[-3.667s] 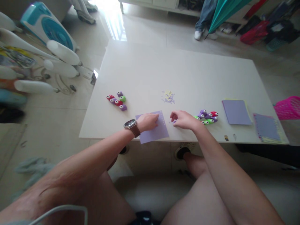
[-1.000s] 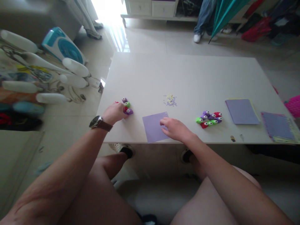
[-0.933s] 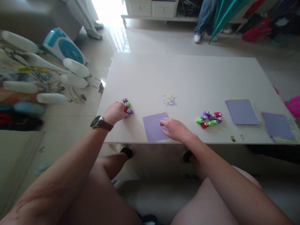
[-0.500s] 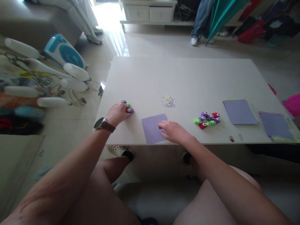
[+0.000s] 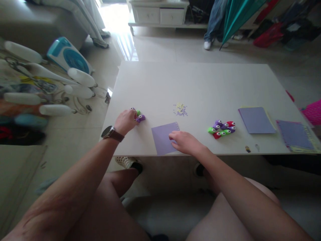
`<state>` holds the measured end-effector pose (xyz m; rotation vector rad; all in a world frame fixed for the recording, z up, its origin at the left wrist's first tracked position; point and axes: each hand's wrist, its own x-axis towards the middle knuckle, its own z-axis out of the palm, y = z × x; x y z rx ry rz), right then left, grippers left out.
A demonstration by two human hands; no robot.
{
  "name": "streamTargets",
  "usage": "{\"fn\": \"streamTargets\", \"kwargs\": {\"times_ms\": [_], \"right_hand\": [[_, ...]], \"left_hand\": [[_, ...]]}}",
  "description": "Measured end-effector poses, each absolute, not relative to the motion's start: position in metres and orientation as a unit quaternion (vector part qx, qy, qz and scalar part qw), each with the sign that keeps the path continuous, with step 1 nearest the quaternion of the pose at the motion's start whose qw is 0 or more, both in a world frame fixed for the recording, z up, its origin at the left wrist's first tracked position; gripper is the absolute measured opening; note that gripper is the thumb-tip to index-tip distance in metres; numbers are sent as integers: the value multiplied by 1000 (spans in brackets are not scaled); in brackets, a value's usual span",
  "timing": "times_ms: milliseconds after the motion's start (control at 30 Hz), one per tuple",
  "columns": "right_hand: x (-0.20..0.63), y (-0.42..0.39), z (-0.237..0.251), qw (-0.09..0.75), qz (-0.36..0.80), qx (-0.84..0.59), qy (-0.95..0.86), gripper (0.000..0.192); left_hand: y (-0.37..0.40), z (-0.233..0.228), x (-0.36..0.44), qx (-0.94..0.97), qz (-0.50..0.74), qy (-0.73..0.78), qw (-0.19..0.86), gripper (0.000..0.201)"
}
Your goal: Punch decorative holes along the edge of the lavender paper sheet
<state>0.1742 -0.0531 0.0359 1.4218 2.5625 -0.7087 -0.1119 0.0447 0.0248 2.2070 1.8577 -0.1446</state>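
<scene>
With your left hand curled over the small punches at 9 o'clock of the purple sheet, though whether it grips one I cannot tell, lift just one cleanly while your flat, open right hand pins that sheet.

Daylight pours in from the top centre of the frame, blowing out to pure white there and leaving a glare streak on the floor tiles. The table is evenly and softly lit, with faint shadows. The lower part of the frame is dimmer. The left edge is smeared and blurred, and straight lines bow near the borders. Small things on the table look soft.
</scene>
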Motion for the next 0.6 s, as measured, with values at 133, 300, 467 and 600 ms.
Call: {"fn": "streamTargets", "kwargs": {"times_ms": [133,300,467,600], "right_hand": [[173,-53,34,65,-236,468,849,14],[173,-53,35,67,-227,484,843,13],[197,-40,43,86,-202,563,797,20],[238,-25,49,137,-138,663,723,27]], "left_hand": [[45,26,-109,756,-59,642,113,14],[39,39,-93,761,-77,637,101,25],[25,46,-63,793,-83,591,119,22],[10,42,-40,823,-82,544,143,22]]}}
